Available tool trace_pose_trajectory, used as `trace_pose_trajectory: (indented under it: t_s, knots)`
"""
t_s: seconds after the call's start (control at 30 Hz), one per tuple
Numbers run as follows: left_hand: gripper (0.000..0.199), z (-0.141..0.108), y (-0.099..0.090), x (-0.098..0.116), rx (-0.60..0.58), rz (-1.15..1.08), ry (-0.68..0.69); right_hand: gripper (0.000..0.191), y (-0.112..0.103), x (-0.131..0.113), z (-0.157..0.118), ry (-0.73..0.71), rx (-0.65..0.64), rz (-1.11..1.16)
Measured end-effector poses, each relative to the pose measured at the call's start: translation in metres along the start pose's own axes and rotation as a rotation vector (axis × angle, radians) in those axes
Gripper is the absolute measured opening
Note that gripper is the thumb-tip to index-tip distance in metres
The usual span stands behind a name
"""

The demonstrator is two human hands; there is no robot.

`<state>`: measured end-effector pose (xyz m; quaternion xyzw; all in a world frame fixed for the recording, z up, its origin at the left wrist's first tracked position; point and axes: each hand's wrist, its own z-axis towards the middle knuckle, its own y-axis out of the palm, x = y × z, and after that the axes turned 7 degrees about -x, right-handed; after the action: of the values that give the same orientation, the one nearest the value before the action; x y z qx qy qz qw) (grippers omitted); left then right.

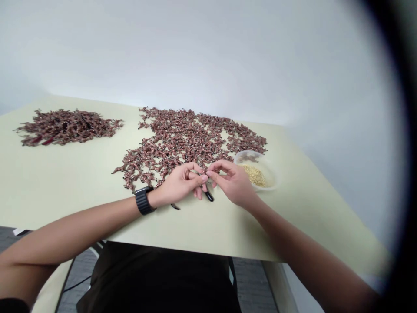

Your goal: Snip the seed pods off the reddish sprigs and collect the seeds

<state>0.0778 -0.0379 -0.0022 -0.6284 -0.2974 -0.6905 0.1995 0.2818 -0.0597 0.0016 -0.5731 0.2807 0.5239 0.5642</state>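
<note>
1. Fingers [194,167] of the left hand [180,182] and right hand [239,182] meet tip to tip in front of the body, each thumb and forefinger pinched nearly closed on a small dark piece [205,172].
2. That piece lies right between the two pinches, so neither hand is nearer; it is mostly covered, and I cannot tell which way its long axis runs.
3. Just below the fingertips, a black handle [209,196] slants down and to the right, under the left hand's lower fingers; a second dark tip [175,207] shows beneath the left wrist. Whether they belong to one tool is hidden.
4. Close beyond the fingers, a broad spread of reddish-brown pieces [182,134] covers the middle of the table [202,230].
5. Just beside the right hand, on its outer side, a clear bowl [269,174] holds tiny gold-coloured bits [254,175]; the right hand is clearly the nearer one to it.
6. Farthest off, well to the left, sits a separate heap of similar pieces [68,126].
</note>
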Motion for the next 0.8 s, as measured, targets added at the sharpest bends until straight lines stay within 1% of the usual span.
trace_pose_trajectory:
  t_s: [0.1, 0.2, 0.3, 0.43, 0.5, 0.57, 0.63, 0.7, 0.73, 0.8]
  knots:
    - [0.035, 0.001, -0.006, -0.003, -0.04, -0.082, -0.058, 0.009, -0.005, 0.006, 0.001, -0.226, 0.002, -0.275]
    - [0.036, 0.001, -0.009, -0.006, -0.071, -0.161, -0.135, 0.013, -0.01, 0.011, 0.002, -0.431, -0.052, -0.49]
    - [0.036, 0.0, -0.01, -0.006, -0.079, -0.162, -0.153, 0.016, -0.013, 0.014, 0.004, -0.517, -0.095, -0.581]
    - [0.038, 0.0, -0.009, -0.003, -0.085, -0.092, -0.116, 0.016, -0.013, 0.012, 0.003, -0.55, -0.115, -0.644]
    - [0.038, 0.0, -0.007, -0.001, -0.09, -0.044, -0.087, 0.013, -0.011, 0.009, 0.001, -0.502, -0.104, -0.628]
    - [0.036, -0.001, -0.005, 0.002, -0.088, 0.003, -0.053, 0.01, -0.007, 0.005, -0.002, -0.381, -0.072, -0.54]
    - [0.034, -0.003, -0.002, 0.003, -0.074, 0.047, -0.022, 0.01, -0.001, 0.003, -0.004, -0.21, -0.05, -0.36]
    - [0.033, -0.004, 0.0, 0.002, -0.046, 0.111, 0.01, 0.014, 0.004, 0.002, -0.005, -0.046, -0.054, -0.145]
    - [0.032, -0.005, 0.0, 0.001, -0.027, 0.153, 0.026, 0.017, 0.006, 0.001, -0.005, 0.016, -0.058, -0.059]
    - [0.031, -0.005, 0.0, -0.002, 0.01, 0.231, 0.052, 0.022, 0.009, 0.001, -0.005, 0.09, -0.056, 0.039]
